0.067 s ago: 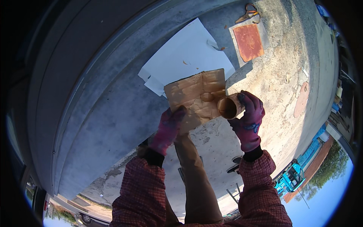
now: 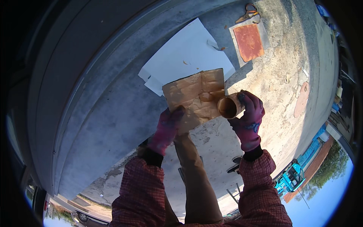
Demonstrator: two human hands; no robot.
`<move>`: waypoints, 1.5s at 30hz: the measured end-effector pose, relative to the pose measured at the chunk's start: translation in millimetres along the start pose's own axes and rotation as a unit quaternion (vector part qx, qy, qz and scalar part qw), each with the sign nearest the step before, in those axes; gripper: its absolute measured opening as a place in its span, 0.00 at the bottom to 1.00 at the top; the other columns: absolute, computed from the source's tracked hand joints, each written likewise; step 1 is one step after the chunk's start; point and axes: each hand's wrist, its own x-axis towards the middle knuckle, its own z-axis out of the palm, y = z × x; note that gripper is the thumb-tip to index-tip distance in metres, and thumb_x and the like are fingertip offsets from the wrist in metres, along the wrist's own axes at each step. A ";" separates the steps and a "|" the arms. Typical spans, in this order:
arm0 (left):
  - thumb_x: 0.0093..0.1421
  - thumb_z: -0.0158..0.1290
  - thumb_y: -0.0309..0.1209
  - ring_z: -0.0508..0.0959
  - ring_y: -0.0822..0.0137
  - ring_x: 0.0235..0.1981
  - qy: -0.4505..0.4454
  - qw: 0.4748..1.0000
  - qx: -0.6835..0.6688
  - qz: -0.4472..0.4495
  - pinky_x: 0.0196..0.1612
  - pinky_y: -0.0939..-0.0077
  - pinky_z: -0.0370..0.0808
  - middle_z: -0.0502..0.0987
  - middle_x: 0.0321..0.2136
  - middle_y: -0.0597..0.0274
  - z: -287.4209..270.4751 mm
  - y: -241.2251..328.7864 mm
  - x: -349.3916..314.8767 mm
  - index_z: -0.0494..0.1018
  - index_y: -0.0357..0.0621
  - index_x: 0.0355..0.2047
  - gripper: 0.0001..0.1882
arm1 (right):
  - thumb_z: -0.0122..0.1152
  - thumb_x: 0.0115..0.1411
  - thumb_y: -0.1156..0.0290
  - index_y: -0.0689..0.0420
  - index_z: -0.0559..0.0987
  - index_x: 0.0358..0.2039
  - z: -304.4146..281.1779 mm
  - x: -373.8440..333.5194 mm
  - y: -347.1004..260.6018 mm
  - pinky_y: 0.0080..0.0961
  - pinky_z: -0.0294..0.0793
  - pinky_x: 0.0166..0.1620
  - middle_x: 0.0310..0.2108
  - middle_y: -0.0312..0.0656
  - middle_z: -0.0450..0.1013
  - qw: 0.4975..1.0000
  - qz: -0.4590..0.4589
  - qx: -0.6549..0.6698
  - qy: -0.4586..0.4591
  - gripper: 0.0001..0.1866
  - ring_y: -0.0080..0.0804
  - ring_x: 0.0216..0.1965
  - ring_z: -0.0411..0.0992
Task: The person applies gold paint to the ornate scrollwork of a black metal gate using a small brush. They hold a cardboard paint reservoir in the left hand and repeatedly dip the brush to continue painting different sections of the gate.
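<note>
My left hand (image 2: 168,123), in a pink work glove, grips the lower left edge of a creased brown cardboard sheet (image 2: 193,89), thumb on top. A round outline marks the sheet near its right side. In my right hand (image 2: 249,119), also gloved in pink, is a short cardboard tube (image 2: 229,106), its open end turned toward me and the sheet. Thumb and fingers wrap round the tube's far side. The tube is held close to the sheet's right edge; whether they touch I cannot tell.
A large white sheet (image 2: 187,53) with small brown scraps lies on the concrete beyond the cardboard. Farther right are a reddish-brown board (image 2: 248,42) and orange-handled scissors (image 2: 248,14). A dark wall edge (image 2: 75,87) runs along the left. A turquoise excavator (image 2: 290,178) stands at the right.
The cardboard sheet and my left hand have shifted very slightly left. My right hand and the tube stay nearly in place.
</note>
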 end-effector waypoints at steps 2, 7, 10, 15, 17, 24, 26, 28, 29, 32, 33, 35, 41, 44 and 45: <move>0.59 0.54 0.36 0.73 0.73 0.39 -0.014 0.999 0.000 0.046 0.43 0.76 0.72 0.73 0.39 0.65 -8.7 -0.8 1.2 0.68 0.39 0.48 0.20 | 0.71 0.30 0.70 0.52 0.72 0.42 3.7 1.5 0.1 0.40 0.68 0.46 0.44 0.41 0.70 1.000 0.009 0.001 -0.013 0.32 0.44 0.44 0.69; 0.60 0.53 0.34 0.74 0.71 0.40 -0.011 0.999 -0.002 0.040 0.43 0.74 0.74 0.73 0.40 0.64 -24.4 15.4 -4.4 0.67 0.38 0.49 0.19 | 0.70 0.30 0.71 0.52 0.72 0.42 16.6 6.7 7.2 0.39 0.68 0.46 0.44 0.41 0.70 0.999 0.007 0.028 -0.025 0.32 0.44 0.45 0.68; 0.59 0.53 0.32 0.74 0.71 0.40 0.005 0.998 0.030 0.060 0.43 0.75 0.73 0.73 0.39 0.65 -35.9 15.5 -5.4 0.69 0.39 0.48 0.17 | 0.70 0.30 0.71 0.52 0.72 0.42 31.0 5.3 14.4 0.38 0.68 0.47 0.44 0.41 0.71 0.999 0.018 0.033 -0.023 0.32 0.43 0.45 0.68; 0.58 0.53 0.29 0.73 0.73 0.37 0.050 0.998 0.010 0.022 0.40 0.77 0.72 0.74 0.36 0.66 -48.9 22.6 -4.6 0.71 0.40 0.46 0.15 | 0.70 0.31 0.70 0.51 0.71 0.44 53.2 8.9 21.7 0.38 0.67 0.48 0.45 0.40 0.71 0.997 0.038 0.066 -0.029 0.33 0.42 0.46 0.68; 0.58 0.53 0.29 0.74 0.74 0.34 0.050 0.993 0.039 0.100 0.35 0.79 0.72 0.74 0.34 0.67 -53.4 16.1 -2.0 0.71 0.41 0.46 0.15 | 0.71 0.30 0.72 0.51 0.71 0.45 64.6 10.4 28.9 0.38 0.67 0.49 0.46 0.40 0.70 0.995 0.041 0.080 -0.031 0.35 0.43 0.46 0.68; 0.59 0.52 0.33 0.72 0.76 0.25 0.116 0.992 0.017 0.041 0.24 0.84 0.67 0.75 0.31 0.67 -50.9 29.0 -6.8 0.71 0.40 0.45 0.15 | 0.73 0.35 0.73 0.55 0.71 0.46 137.7 13.9 64.1 0.33 0.72 0.48 0.44 0.42 0.73 0.960 0.144 0.237 -0.022 0.34 0.41 0.46 0.70; 0.59 0.52 0.35 0.72 0.77 0.26 0.123 0.991 0.039 0.027 0.26 0.83 0.69 0.74 0.30 0.67 -48.8 33.0 -7.8 0.70 0.40 0.45 0.16 | 0.74 0.37 0.72 0.55 0.71 0.46 157.4 17.0 68.7 0.30 0.73 0.47 0.44 0.43 0.72 0.945 0.163 0.284 -0.001 0.33 0.39 0.46 0.71; 0.59 0.52 0.36 0.73 0.76 0.28 0.112 0.988 0.079 0.066 0.29 0.81 0.70 0.74 0.30 0.67 -51.6 28.8 -6.9 0.70 0.39 0.45 0.17 | 0.73 0.41 0.72 0.57 0.69 0.48 174.7 15.8 73.3 0.25 0.74 0.46 0.45 0.42 0.71 0.930 0.183 0.319 0.007 0.33 0.32 0.45 0.72; 0.60 0.52 0.37 0.73 0.76 0.29 0.097 0.983 0.108 0.113 0.31 0.81 0.71 0.73 0.31 0.66 -54.1 22.9 -6.3 0.69 0.39 0.46 0.18 | 0.72 0.42 0.74 0.57 0.68 0.50 179.3 17.1 73.6 0.24 0.73 0.46 0.45 0.41 0.71 0.914 0.202 0.352 0.001 0.33 0.29 0.45 0.71; 0.61 0.50 0.38 0.73 0.74 0.33 0.072 0.965 0.222 0.121 0.35 0.78 0.72 0.73 0.33 0.65 -62.4 26.7 -11.3 0.67 0.38 0.48 0.20 | 0.69 0.46 0.77 0.56 0.66 0.52 190.1 18.5 73.3 0.21 0.73 0.45 0.46 0.38 0.69 0.875 0.243 0.418 -0.006 0.33 0.24 0.46 0.68; 0.61 0.50 0.39 0.74 0.73 0.35 0.067 0.957 0.263 0.103 0.37 0.77 0.73 0.73 0.34 0.64 -63.2 30.1 -13.8 0.67 0.37 0.48 0.20 | 0.69 0.46 0.77 0.56 0.65 0.53 192.8 17.9 73.4 0.21 0.73 0.45 0.46 0.39 0.69 0.872 0.248 0.423 0.001 0.33 0.24 0.46 0.68; 0.61 0.49 0.37 0.74 0.72 0.35 0.072 0.953 0.260 0.135 0.37 0.77 0.73 0.73 0.35 0.64 -69.0 21.8 -16.5 0.67 0.38 0.48 0.19 | 0.69 0.46 0.77 0.56 0.65 0.53 197.6 16.7 73.0 0.20 0.72 0.45 0.47 0.39 0.68 0.865 0.256 0.431 0.015 0.33 0.25 0.47 0.67; 0.61 0.49 0.32 0.76 0.70 0.33 0.081 0.985 0.087 0.125 0.35 0.76 0.75 0.74 0.36 0.65 -59.0 15.2 -36.7 0.68 0.41 0.47 0.15 | 0.67 0.44 0.82 0.60 0.57 0.59 191.1 -0.1 71.0 0.26 0.70 0.51 0.55 0.45 0.60 0.830 0.301 0.468 0.032 0.42 0.33 0.54 0.62; 0.60 0.49 0.30 0.76 0.70 0.33 0.037 0.982 0.059 0.176 0.34 0.76 0.76 0.74 0.37 0.66 -50.9 14.9 -60.3 0.68 0.43 0.47 0.14 | 0.65 0.45 0.83 0.60 0.55 0.60 169.9 -32.8 61.8 0.27 0.71 0.50 0.56 0.46 0.59 0.815 0.376 0.441 -0.001 0.43 0.34 0.52 0.62; 0.61 0.48 0.30 0.77 0.70 0.34 0.031 0.982 0.061 0.173 0.34 0.76 0.76 0.74 0.37 0.66 -55.9 13.6 -71.8 0.69 0.43 0.47 0.14 | 0.63 0.48 0.83 0.60 0.56 0.59 154.5 -41.9 43.7 0.24 0.72 0.48 0.53 0.44 0.61 0.774 0.405 0.486 -0.029 0.39 0.30 0.49 0.64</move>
